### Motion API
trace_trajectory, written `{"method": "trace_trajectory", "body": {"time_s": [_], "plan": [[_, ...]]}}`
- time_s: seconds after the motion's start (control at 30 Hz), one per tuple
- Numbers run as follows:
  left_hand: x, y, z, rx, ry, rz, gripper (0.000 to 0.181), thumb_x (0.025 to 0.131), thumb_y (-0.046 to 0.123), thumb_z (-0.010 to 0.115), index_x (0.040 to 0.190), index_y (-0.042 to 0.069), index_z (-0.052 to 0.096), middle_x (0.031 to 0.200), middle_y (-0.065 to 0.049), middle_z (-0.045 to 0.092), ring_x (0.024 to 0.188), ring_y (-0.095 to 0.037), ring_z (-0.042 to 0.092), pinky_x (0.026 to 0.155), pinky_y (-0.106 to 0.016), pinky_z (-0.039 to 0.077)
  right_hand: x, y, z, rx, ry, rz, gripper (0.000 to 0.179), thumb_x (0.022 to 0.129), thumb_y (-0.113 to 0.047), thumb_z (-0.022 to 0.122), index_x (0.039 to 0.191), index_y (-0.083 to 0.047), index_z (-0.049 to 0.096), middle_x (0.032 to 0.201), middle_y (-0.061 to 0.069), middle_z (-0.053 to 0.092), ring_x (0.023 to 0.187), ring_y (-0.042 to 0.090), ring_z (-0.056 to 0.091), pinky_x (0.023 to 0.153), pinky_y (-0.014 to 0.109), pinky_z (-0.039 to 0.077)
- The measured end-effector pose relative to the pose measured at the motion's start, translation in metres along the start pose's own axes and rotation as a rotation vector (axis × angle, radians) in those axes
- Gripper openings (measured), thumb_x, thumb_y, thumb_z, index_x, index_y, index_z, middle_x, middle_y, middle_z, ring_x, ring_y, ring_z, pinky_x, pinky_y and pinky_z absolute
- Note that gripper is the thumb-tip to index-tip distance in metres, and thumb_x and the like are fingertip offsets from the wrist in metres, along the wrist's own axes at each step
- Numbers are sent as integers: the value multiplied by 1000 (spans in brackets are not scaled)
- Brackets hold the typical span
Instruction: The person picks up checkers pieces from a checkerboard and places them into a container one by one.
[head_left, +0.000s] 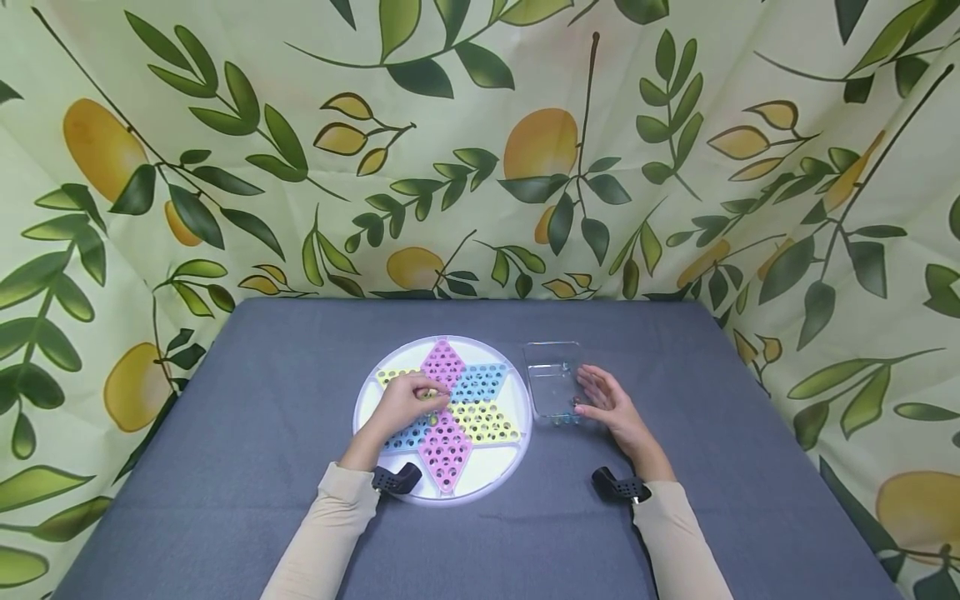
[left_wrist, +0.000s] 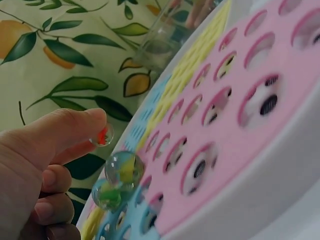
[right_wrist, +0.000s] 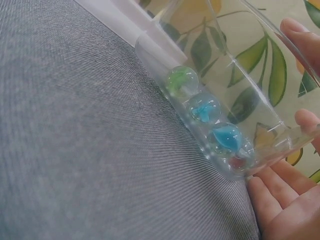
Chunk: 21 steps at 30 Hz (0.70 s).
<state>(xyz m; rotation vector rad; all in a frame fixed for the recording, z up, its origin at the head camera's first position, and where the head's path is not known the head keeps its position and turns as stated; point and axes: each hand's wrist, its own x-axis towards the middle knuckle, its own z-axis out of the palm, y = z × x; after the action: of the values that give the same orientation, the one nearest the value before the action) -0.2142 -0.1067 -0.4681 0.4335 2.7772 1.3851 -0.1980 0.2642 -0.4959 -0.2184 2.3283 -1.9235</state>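
Observation:
My left hand is over the left middle of a round Chinese checkers board. Thumb and forefinger pinch a clear marble with a red swirl; the other fingers curl under. Close below it on the board are a yellow-swirl marble and a green-swirl marble. My right hand is at the right side of a clear plastic box, fingers spread loosely around its near corner. Inside, a green marble, blue marbles and a reddish marble line one wall.
Pink, yellow and blue hole fields form a star on the white board. The box stands just right of the board's rim. A grey cloth covers the table. Behind hangs a curtain printed with leaves and fruit.

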Motion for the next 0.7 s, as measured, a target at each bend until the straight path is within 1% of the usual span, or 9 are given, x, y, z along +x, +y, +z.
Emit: {"method": "trace_trajectory", "body": {"time_s": [0.07,0.23,0.37,0.43,0.53,0.63,0.7], "plan": [[1,4,1,-2,7,16,17,80,20,77,94,10,76,63,4,39,63,-9,36,63,-21,32,0,0,0,5,-2,-2,76,84,-3,69,147,-4,27,156,23,29,134,1,40,106,5,33],[2,16,2,-34,29,39,18,80,21,77,95,10,76,65,5,39,63,-8,36,59,-18,31,-1,-1,0,7,-3,3,77,84,-3,69,148,-3,26,156,23,28,143,21,36,105,6,34],[5,25,3,-69,36,59,19,80,19,77,96,8,76,68,3,42,64,-7,37,58,-17,31,-1,-2,0,-5,-3,1,77,84,-3,69,148,-3,26,156,23,28,145,32,30,110,12,34],[7,28,4,-77,34,71,19,79,18,77,96,9,76,69,2,46,65,-7,38,58,-17,32,-1,-2,0,-2,-5,-5,76,85,-3,69,148,-2,26,156,24,28,145,36,28,111,14,34],[9,31,6,-80,22,69,18,79,19,77,96,10,76,71,2,50,66,-7,39,59,-16,33,-1,-3,1,9,-10,-9,76,85,-2,68,148,-2,25,156,24,27,145,38,26,110,12,34],[11,34,8,-89,8,60,19,80,19,77,96,10,76,69,2,48,64,-6,38,57,-16,32,-2,-3,1,21,-16,-8,76,85,-2,67,148,-2,25,156,24,26,145,40,23,107,8,34],[12,35,10,-89,2,71,19,81,19,77,97,10,76,66,3,45,62,-6,37,57,-16,31,-2,-3,1,21,-18,-8,76,85,-2,67,148,-2,25,156,25,26,146,41,23,108,9,34]]}}
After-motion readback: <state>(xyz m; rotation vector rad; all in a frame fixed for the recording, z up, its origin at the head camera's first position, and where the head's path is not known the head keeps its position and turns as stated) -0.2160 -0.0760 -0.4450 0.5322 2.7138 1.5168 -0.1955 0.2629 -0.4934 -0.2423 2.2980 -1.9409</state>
